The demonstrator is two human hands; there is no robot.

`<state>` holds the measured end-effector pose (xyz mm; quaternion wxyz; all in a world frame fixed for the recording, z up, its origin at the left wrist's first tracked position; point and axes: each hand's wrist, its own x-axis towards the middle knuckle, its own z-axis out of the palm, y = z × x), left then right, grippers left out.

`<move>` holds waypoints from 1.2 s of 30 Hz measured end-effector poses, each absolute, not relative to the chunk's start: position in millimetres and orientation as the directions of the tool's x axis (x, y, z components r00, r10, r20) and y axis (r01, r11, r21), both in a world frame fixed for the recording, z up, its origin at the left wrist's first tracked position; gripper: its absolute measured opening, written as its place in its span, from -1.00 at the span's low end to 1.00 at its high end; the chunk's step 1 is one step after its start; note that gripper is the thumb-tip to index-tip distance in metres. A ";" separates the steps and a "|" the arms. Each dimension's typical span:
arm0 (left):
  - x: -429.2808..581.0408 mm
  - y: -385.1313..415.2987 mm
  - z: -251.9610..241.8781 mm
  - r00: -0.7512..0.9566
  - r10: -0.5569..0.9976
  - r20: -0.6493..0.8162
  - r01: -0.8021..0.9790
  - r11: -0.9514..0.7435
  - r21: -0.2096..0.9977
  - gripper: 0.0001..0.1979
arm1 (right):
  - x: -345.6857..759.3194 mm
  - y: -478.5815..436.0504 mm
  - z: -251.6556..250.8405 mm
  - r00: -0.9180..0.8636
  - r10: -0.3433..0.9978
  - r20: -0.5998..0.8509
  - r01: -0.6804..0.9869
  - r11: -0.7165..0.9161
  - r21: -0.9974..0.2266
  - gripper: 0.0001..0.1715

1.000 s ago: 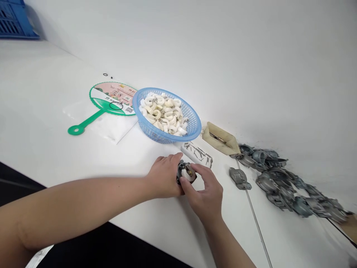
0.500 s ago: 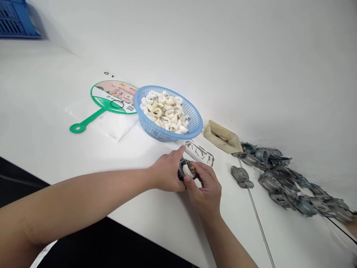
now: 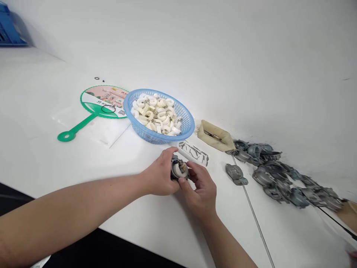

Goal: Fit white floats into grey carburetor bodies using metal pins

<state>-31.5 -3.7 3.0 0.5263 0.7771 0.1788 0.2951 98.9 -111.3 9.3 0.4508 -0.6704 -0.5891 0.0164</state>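
Both hands hold a grey metal carburetor [image 3: 174,166] above the white table, its open side turned up. A white ring-shaped float [image 3: 178,172] lies in it around brass parts. My left hand [image 3: 160,173] wraps the carburetor from the left, thumb along its far side. My right hand [image 3: 199,188] grips its right edge, with the thumb tip by the float and the fingers partly hidden behind. Just beyond the hands, many small metal pins [image 3: 195,152] lie on a white strip. A blue basket [image 3: 190,128] full of white floats [image 3: 158,113] stands behind.
A green-handled fan [image 3: 83,124] lies on a clear bag at left. A cream container [image 3: 206,137] with metal pieces stands right of the basket. Grey metal bowls [image 3: 275,178] are heaped at right; a single one [image 3: 234,173] sits nearer. A blue crate [image 3: 11,28] is far left.
The view has shifted slightly, so things on the table appear further left. My right fingers have drawn back a little from the brass parts, showing more of the float. Both hands keep their hold.
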 end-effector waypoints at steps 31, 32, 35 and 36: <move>-37.2 -9.3 8.3 0.729 0.611 0.309 -0.042 -0.410 0.911 -0.54 | 96.5 -118.2 20.7 0.505 0.839 0.205 0.651 -0.214 -0.729 -0.32; -37.9 -9.8 9.1 0.722 0.607 0.331 -0.044 -0.437 0.898 -0.53 | 96.4 -118.1 20.7 0.505 0.838 0.205 0.651 -0.214 -0.729 -0.34; -38.8 -10.4 11.0 0.706 0.590 0.391 -0.048 -0.511 0.858 -0.48 | 96.7 -117.7 19.2 0.508 0.839 0.196 0.630 -0.206 -0.749 -0.34; -38.9 -10.5 11.7 0.704 0.585 0.402 -0.047 -0.527 0.849 -0.49 | 97.0 -117.6 18.6 0.507 0.841 0.189 0.618 -0.202 -0.760 -0.34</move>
